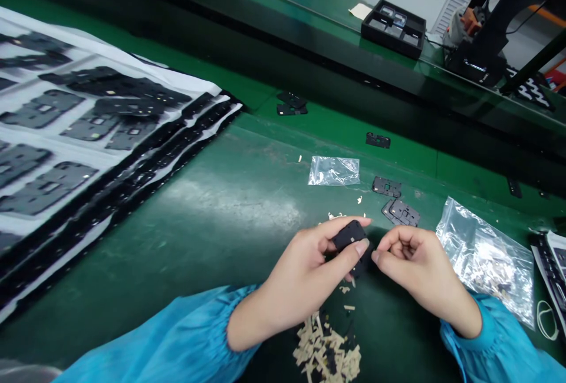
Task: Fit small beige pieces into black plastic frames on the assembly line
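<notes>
A loose pile of small beige and black scraps (327, 353) lies nearest on the green tabletop (230, 235), seemingly within easy reach. Just beyond, the left hand (312, 262) grips a small flat black plastic plate (345, 237), thumb across its face, apparently steadying it for the right hand (413, 256), whose fingertips pinch together close to its edge; whether they hold anything cannot be told. To the right, a clear plastic bag (490, 265) keeps small pieces together. Farther off, thin dark-grey plates (404, 213) overlap, perhaps to save space.
</notes>
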`<state>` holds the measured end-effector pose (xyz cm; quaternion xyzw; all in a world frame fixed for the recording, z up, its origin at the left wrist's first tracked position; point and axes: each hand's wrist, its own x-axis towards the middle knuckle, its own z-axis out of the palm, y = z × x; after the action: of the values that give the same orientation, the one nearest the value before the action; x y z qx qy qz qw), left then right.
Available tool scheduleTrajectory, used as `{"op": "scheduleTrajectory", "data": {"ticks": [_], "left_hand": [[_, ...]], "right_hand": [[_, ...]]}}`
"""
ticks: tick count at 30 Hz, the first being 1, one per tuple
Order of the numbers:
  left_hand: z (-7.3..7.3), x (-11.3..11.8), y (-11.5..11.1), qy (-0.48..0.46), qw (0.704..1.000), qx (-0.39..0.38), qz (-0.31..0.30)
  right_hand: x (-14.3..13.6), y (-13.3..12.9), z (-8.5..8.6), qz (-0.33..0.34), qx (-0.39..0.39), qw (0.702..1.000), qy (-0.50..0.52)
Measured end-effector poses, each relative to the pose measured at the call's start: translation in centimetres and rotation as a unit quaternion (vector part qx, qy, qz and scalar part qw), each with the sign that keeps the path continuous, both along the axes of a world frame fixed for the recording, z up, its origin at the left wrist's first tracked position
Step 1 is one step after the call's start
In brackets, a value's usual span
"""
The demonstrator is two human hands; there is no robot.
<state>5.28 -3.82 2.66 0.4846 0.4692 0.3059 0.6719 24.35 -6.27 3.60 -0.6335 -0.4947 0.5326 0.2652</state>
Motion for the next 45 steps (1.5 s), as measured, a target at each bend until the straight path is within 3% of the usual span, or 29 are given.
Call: {"op": "scheduleTrajectory", "data": {"ticks": [6, 19, 24, 32, 34, 39, 45], "left_hand": [[0.1, -0.1, 0.3, -0.028, 0.999, -0.025, -0.001], [-0.1, -0.1, 0.6, -0.065, 0.997, -0.034, -0.011], [-0.1, -0.1, 0.4, -0.057, 0.998, -0.037, 0.002], [0.0, -0.4, 0.2, -0.030, 0.999, -0.016, 0.017], [0.1, -0.3, 0.2, -0.029, 0.999, -0.014, 0.021], [0.2, -0.3, 0.2, -0.038, 0.999, -0.018, 0.018], [-0.3, -0.3, 0.5, -0.074, 0.997, -0.024, 0.023]], "right_hand": [[0.2, 0.6, 0.4, -0.012, -0.033, 0.997, 0.074], [0.3, 0.4, 0.3, -0.015, -0.029, 0.998, 0.060], [0.0, -0.1, 0.3, -0.013, 0.010, 1.000, 0.003], [-0.4, -0.8, 0.6, -0.003, 0.171, 0.974, -0.147], [0.0, -0.6, 0.9, -0.018, 0.160, 0.980, -0.118], [0.6, 0.2, 1.4, -0.001, 0.046, 0.999, 0.005], [0.5, -0.5, 0.6, 0.024, 0.014, 0.999, 0.017]]}}
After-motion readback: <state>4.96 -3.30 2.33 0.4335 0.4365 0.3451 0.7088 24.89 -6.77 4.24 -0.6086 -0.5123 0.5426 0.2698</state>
